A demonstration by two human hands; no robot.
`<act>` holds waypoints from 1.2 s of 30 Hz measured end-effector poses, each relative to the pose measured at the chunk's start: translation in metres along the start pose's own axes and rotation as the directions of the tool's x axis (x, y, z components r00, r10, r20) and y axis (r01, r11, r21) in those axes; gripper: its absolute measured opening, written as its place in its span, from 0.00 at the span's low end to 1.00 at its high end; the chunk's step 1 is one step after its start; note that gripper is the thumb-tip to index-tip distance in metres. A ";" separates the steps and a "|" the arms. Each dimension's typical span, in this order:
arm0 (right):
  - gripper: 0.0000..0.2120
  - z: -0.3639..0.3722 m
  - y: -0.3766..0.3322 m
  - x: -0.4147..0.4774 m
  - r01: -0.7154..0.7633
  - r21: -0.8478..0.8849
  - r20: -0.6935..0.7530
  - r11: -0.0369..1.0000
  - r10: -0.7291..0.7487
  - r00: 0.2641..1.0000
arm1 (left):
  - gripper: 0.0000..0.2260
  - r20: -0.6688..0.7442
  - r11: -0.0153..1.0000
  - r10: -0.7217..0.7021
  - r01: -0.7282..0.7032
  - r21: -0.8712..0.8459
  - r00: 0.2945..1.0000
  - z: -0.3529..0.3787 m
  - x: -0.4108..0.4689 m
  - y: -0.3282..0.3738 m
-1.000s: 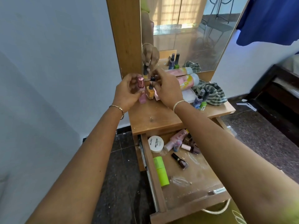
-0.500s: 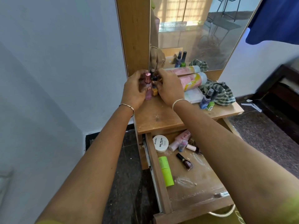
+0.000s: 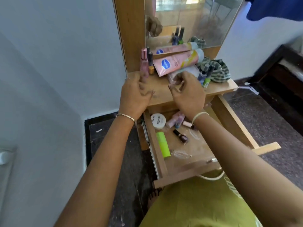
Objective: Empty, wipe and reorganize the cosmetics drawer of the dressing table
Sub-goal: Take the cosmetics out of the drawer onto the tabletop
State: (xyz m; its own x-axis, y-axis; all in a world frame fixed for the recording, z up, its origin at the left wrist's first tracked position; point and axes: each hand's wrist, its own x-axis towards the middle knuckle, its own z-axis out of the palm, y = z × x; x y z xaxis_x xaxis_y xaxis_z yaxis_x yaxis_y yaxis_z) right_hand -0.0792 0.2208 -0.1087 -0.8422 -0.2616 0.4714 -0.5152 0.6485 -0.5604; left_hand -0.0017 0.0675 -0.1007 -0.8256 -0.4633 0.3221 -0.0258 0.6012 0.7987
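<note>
Drawer (image 3: 185, 176) pulled open at 6 o'clock of table top (image 3: 218, 87). Inside: green tube (image 3: 163, 144) along 9 o'clock wall, dark nail polish bottle (image 3: 180, 135) near centre, white jar (image 3: 158, 121) in 11 o'clock corner, pink tube (image 3: 174, 119) at 12

Left hand (image 3: 136, 94) over table's front edge, fingers spread loose, holding nothing

Right hand (image 3: 186, 91) at its 3 o'clock, fingers curled; blurred pinkish item (image 3: 172, 78) at fingertips, possibly pinched, cannot tell

Farther: tall pink bottle (image 3: 144, 64) and yellow polish bottle (image 3: 151, 63) upright at 11 o'clock by mirror frame (image 3: 129, 30), lotion tube (image 3: 178, 62) lying at 12, striped cloth (image 3: 216, 70) at 2
</note>
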 end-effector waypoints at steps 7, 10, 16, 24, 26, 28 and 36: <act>0.11 -0.007 0.024 -0.094 -0.170 -0.169 0.499 0.971 0.233 0.835 | 0.13 0.465 0.947 -0.044 -0.111 0.300 0.884 0.036 -0.064 -0.014; 0.15 0.000 0.026 -0.111 -0.154 -0.189 0.618 0.970 0.239 0.749 | 0.13 0.553 0.760 0.004 -0.362 0.540 0.833 0.054 -0.066 -0.015; 0.20 0.010 0.029 -0.116 -0.102 -0.171 0.638 0.980 0.189 0.746 | 0.12 0.586 0.430 -0.082 -0.502 0.750 0.806 0.072 -0.048 -0.015; 0.19 0.015 0.034 -0.116 -0.074 -0.241 0.693 0.968 0.225 0.685 | 0.13 0.621 0.322 -0.180 -0.550 0.770 0.763 0.083 -0.040 -0.011; 0.19 0.016 0.034 -0.117 -0.086 -0.255 0.726 0.963 0.250 0.640 | 0.13 0.615 0.329 -0.178 -0.542 0.773 0.768 0.084 -0.040 -0.010; 0.20 0.015 0.034 -0.118 -0.082 -0.256 0.738 0.963 0.249 0.627 | 0.13 0.606 0.342 -0.166 -0.531 0.775 0.778 0.085 -0.040 -0.010; 0.19 -0.014 0.044 -0.111 -0.057 -0.351 0.718 0.935 0.308 0.624 | 0.13 0.588 0.449 -0.084 -0.496 0.743 0.805 0.079 -0.049 -0.008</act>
State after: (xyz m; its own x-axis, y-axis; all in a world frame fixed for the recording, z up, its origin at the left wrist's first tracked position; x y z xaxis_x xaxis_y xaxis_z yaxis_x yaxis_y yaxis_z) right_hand -0.0059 0.2885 -0.1763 -0.7983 -0.4772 -0.3675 -0.3777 0.8718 -0.3119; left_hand -0.0056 0.1368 -0.1627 -0.9934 -0.0406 -0.1071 -0.0210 0.9837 -0.1784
